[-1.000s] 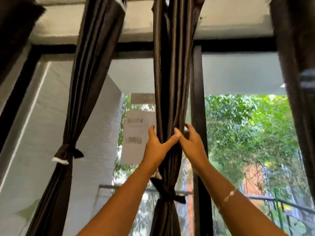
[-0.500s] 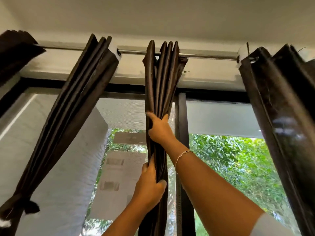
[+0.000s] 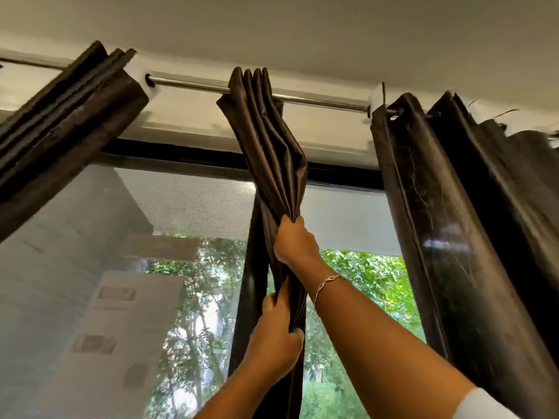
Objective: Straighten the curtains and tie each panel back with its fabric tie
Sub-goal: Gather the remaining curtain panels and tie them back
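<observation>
I see my right grip (image 3: 295, 243) pinching the bunched pleats of the middle panel (image 3: 269, 140), below the rod (image 3: 187, 84). Just under it, my left grip (image 3: 272, 334) curls round the same panel. Bracelet (image 3: 328, 284) on right wrist. Left panel (image 3: 60, 122) and right panel (image 3: 453, 207) flank the middle panel.

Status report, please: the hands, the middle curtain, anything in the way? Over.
Right hand grips middle curtain panel high up; left hand grips it lower. Panel bunched in folds on the rod, fabric tie not in view. Nothing blocks the hands.
</observation>
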